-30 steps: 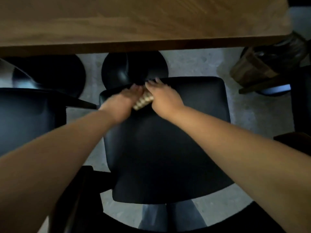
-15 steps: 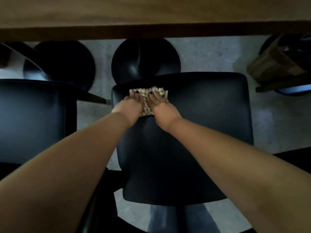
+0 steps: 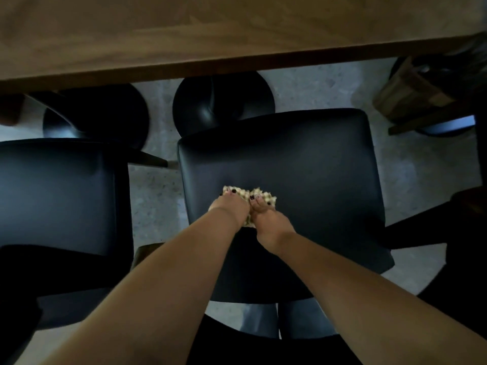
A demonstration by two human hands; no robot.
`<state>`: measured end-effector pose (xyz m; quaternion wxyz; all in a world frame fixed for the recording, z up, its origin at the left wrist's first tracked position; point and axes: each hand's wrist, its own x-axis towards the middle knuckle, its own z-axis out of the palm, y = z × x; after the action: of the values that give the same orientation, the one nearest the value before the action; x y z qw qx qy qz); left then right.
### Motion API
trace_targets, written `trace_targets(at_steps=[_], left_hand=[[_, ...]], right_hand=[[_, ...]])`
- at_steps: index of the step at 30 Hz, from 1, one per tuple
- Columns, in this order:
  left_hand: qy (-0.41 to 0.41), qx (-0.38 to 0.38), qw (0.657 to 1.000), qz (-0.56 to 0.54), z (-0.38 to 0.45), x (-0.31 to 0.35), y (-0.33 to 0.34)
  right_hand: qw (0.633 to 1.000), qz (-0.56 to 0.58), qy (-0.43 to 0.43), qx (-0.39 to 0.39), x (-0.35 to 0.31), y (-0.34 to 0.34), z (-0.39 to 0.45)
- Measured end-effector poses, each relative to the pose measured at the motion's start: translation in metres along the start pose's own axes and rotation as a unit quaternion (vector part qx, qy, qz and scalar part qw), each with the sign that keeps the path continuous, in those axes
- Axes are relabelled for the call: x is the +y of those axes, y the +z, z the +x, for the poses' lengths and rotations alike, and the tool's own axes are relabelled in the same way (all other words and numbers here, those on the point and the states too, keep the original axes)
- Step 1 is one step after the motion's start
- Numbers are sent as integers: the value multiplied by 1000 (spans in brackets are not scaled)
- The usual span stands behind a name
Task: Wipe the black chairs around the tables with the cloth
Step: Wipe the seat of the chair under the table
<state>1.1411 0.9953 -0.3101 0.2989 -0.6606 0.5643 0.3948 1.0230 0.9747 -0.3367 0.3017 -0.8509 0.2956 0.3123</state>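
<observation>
Mid-wipe on the black chair seat (image 3: 303, 164) at frame centre: left hand (image 3: 232, 208) and right hand (image 3: 266, 219) side by side, fingers laid flat, pressing the cloth (image 3: 263, 197) onto the seat's left-middle. Likely next: sweeping toward the unwiped right half and edges under steady flat pressure. Second black chair (image 3: 60, 196) at left, not yet reached. Wooden table (image 3: 210, 30) along the top, round bases (image 3: 224, 106) beneath; nothing blocking the seat.

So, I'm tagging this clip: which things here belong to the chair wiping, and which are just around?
Part of the job:
nubbly beige cloth
black padded chair seat under it
second black chair beside it
left hand, right hand, both pressing the cloth

Just around:
brown wooden table
round black table bases
wooden crate
</observation>
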Motion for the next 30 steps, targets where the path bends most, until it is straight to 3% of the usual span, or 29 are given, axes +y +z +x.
trace_targets(at_steps=[10,18,22,25,30], left_hand=[[28,-22,998,-55,-27,39,34],[34,-117,991,-60,-48,77,60],[46,-88,993,-69,-61,81,78],[31,-37,989,-141,-80,85,72],[-13,112,944,-311,-131,88,39]], right_hand=[[988,87,45,-122,13,15,-50],[987,48,35,-150,22,44,-80],[985,33,34,-167,24,47,-99],[983,71,38,-167,30,27,-113],[968,243,53,-23,51,-33,-160]])
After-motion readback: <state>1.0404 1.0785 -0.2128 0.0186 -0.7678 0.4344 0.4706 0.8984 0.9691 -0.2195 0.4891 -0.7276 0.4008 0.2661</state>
